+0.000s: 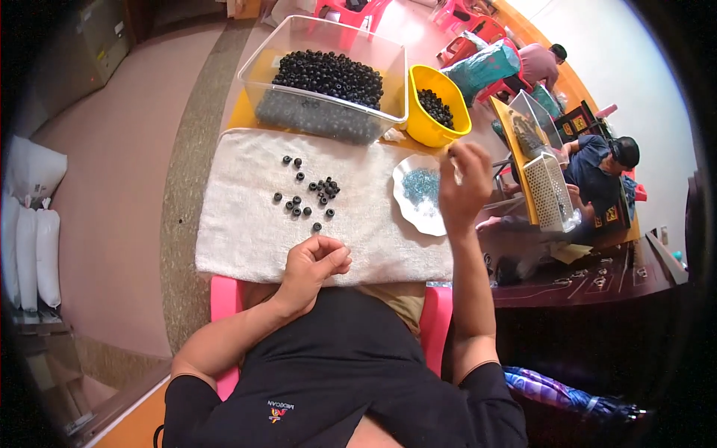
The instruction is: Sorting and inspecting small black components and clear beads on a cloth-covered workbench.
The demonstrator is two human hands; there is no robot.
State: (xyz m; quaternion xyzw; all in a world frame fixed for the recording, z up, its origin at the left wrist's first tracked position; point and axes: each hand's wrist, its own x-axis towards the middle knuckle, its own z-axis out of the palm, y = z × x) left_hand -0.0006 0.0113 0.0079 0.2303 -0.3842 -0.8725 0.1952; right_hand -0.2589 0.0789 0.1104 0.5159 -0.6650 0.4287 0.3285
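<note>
My left hand [315,266] rests at the near edge of a white towel [239,231], thumb pressed to curled fingers. Whatever it pinches is hidden or too small to make out. Several loose round black beads [326,190] lie on the towel just beyond it. Raised at the right, my right hand [466,183] has its fingers bent together at the tips; I cannot make out anything between them. It partly covers a white wavy-rimmed dish [403,213] holding tiny pale-blue glittering pieces [422,184].
A clear plastic bin [250,63] of black beads stands at the far side, beside a yellow tub [455,128] with more. Two people sit at the right; a perforated white basket [549,196] stands near one. White sacks [37,254] stand at the left. My pink chair [225,299] shows beneath me.
</note>
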